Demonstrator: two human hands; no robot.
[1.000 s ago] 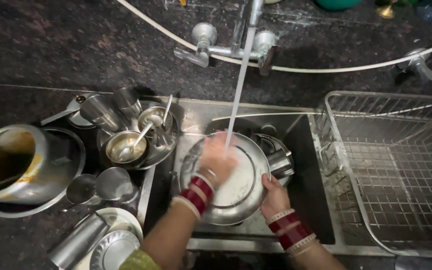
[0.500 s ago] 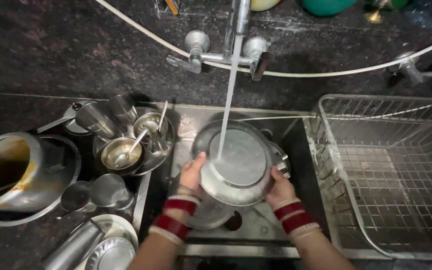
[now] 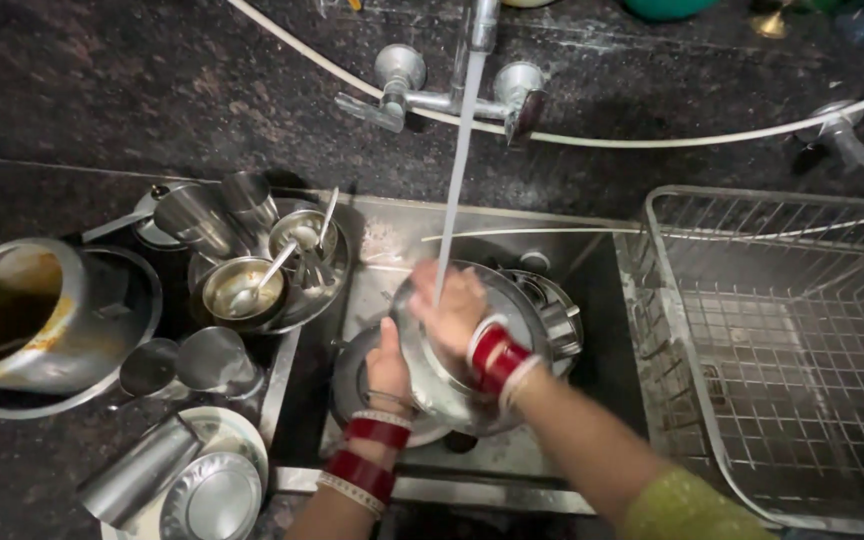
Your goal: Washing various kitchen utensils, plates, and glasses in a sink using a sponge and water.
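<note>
- Since half a second ago, when both hands gripped the steel plate (image 3: 462, 370) by its edges, my right hand (image 3: 449, 308) has moved onto its face, under the stream of water (image 3: 457, 170).
- My left hand (image 3: 389, 365) holds the plate's left rim, fingers wrapped behind it and thumb on the front, so the plate stands tilted over the sink (image 3: 392, 245).
- My right hand lies flat on the plate's upper part, fingers close together and pressed on the metal; water from the tap (image 3: 477, 30) lands on them.
- Red bangles sit on both wrists.
- More steel dishes (image 3: 552, 315) lie in the sink just behind and to the right of the plate, partly hidden by it.
- On the dark tabletop (image 3: 72, 100) left of the sink, a wide dish holds two small bowls (image 3: 242, 290) with spoons in them, and steel cups (image 3: 197, 220) lean beside them.
- Further left a large pot (image 3: 17, 310) lies tipped, brownish residue inside.
- Near the bottom left, a tumbler (image 3: 137, 470) rests across a round plate (image 3: 214, 500).
- A wire rack (image 3: 802, 330) stands just right of the sink.
- A white hose (image 3: 652, 135) runs along the wall behind the tap.
</note>
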